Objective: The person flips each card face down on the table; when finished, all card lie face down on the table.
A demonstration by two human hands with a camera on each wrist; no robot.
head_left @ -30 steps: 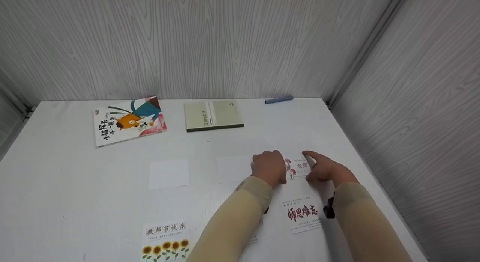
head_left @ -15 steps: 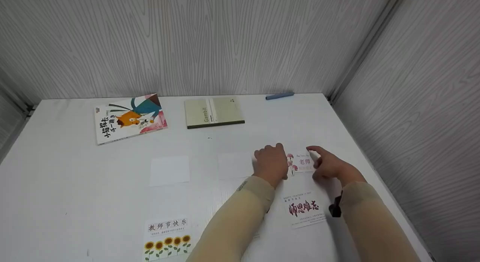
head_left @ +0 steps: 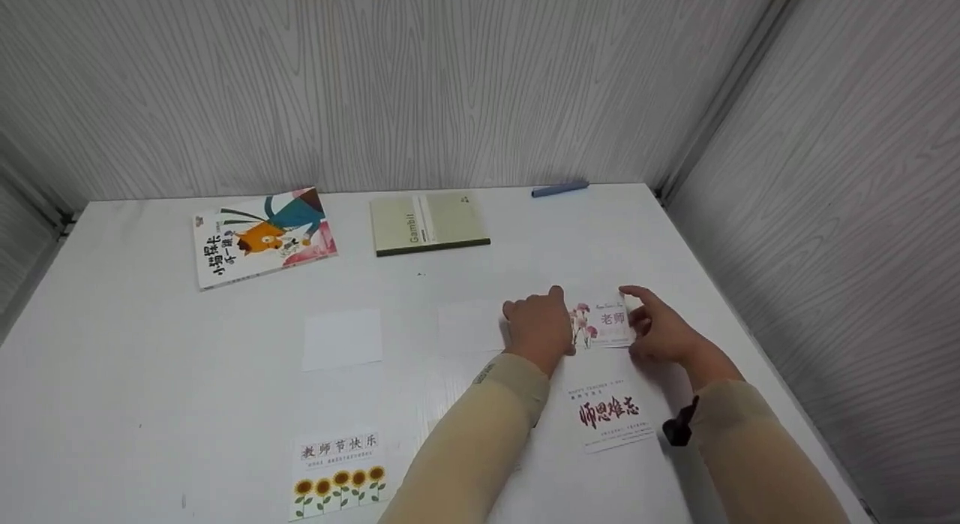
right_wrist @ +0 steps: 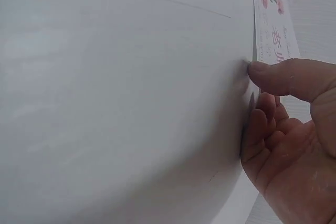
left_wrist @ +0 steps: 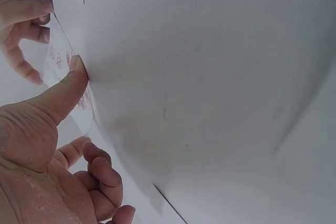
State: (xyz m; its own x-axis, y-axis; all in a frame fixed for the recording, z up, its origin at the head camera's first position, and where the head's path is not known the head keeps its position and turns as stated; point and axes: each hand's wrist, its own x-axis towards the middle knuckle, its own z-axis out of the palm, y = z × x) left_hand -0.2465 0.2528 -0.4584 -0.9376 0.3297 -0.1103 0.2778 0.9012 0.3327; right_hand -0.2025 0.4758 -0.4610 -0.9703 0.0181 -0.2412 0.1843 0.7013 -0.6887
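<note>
Hands, left (head_left: 537, 328) and right (head_left: 660, 330), pinch a small white pink-flowered greeting card (head_left: 606, 327) right of frame centre on the white worktop (head_left: 150, 389); light, even edge pressure should keep it flat.

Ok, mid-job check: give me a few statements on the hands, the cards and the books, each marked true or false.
1. Both hands hold the flower card, the left hand at its left edge, the right hand at its right. True.
2. The sunflower card lies against the back wall. False: it lies at the near edge of the table.
3. The blue pen lies at the far edge. True.
4. The green notebook is stacked on the picture book. False: they lie apart, side by side.
</note>
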